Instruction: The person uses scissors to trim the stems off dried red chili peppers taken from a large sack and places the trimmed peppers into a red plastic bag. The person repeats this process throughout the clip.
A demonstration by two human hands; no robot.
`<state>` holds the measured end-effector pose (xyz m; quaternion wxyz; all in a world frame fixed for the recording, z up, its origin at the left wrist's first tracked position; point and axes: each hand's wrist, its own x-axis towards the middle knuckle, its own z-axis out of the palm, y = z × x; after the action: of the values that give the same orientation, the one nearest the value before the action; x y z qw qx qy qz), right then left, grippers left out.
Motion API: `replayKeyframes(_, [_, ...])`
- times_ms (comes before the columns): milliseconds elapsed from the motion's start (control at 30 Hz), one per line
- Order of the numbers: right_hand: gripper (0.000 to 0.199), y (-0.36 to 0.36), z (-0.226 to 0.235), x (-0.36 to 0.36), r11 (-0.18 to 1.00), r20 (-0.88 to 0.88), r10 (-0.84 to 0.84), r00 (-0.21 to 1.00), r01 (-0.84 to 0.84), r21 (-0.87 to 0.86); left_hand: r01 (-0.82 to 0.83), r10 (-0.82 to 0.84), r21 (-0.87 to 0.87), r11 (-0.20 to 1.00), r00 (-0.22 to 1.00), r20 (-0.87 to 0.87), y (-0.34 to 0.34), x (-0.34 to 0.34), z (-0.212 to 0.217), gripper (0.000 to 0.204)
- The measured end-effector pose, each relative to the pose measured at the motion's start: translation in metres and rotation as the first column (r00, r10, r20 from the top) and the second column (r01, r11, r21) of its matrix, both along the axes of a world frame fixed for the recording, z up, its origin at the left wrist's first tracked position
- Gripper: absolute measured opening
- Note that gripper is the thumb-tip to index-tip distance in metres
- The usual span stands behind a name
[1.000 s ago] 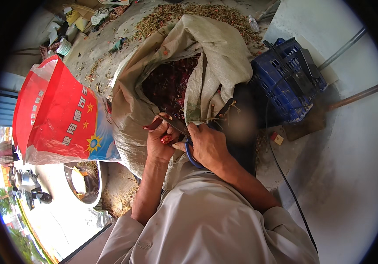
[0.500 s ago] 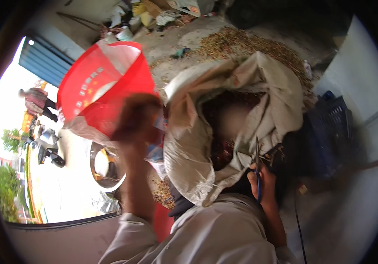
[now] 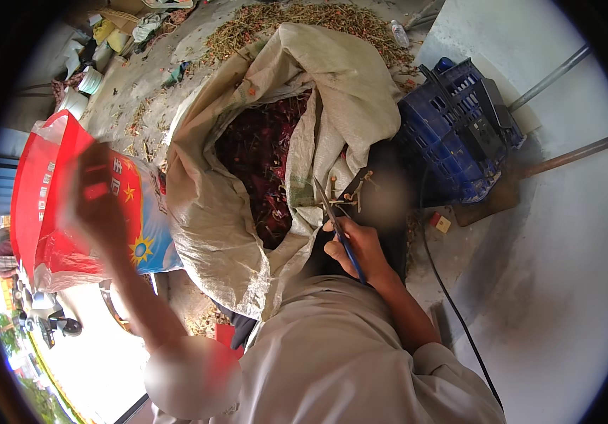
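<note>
My right hand [image 3: 358, 249] is closed on a pair of scissors [image 3: 346, 244] with blue handles, its blades pointing up toward the sack. Several thin brown stalks [image 3: 350, 196] stick out just beyond that hand; whether the fingers grip them too, I cannot tell. A large pale woven sack [image 3: 226, 247] stands before me, its mouth rolled back. Dark red pieces that look like dried chillies [image 3: 265, 155] fill it. To the left, my left hand [image 3: 95, 191] is smeared by motion in front of a red and blue plastic bag [image 3: 154, 226]; its fingers are unclear.
A blue plastic crate [image 3: 435, 134] stands at the right by the wall, with a black cable [image 3: 452, 297] running below it. Stalks [image 3: 304, 25] lie heaped on the far floor near a clear bottle [image 3: 399, 34]. An open doorway is at left.
The view has swung to the right, so the sack and bag sit further left. My left hand has moved left across the bag's front. My right hand still holds the scissors.
</note>
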<state>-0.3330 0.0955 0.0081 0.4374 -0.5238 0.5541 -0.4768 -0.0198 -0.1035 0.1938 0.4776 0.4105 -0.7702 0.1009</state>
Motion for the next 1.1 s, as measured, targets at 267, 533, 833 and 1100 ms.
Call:
replayKeyframes(267, [0.041, -0.006, 0.005, 0.003, 0.998, 0.073, 0.054, 0.996, -0.056, 0.019, -0.089, 0.017, 0.704, 0.704, 0.994, 0.109, -0.049, -0.117, -0.24, 0.04])
replayKeyframes(533, [0.042, -0.008, 0.001, 0.0, 0.995, -0.074, 0.096, 0.993, -0.097, -0.015, 0.095, -0.036, 0.793, 0.601, 0.995, -0.092, -0.041, -0.096, -0.271, 0.037])
replayKeyframes(833, [0.049, -0.015, 0.009, 0.013, 0.985, -0.063, 0.152, 0.986, -0.146, 0.086, 0.448, 0.233, 0.786, 0.426, 0.785, -0.574, 0.022, -0.069, -0.204, 0.023])
replayKeyframes(1100, [0.064, -0.026, 0.051, 0.032, 0.984, -0.584, 0.18, 0.792, -0.143, 0.11, 0.419, 0.144, 0.813, 0.405, 0.849, -0.509, 0.058, -0.065, -0.176, 0.027])
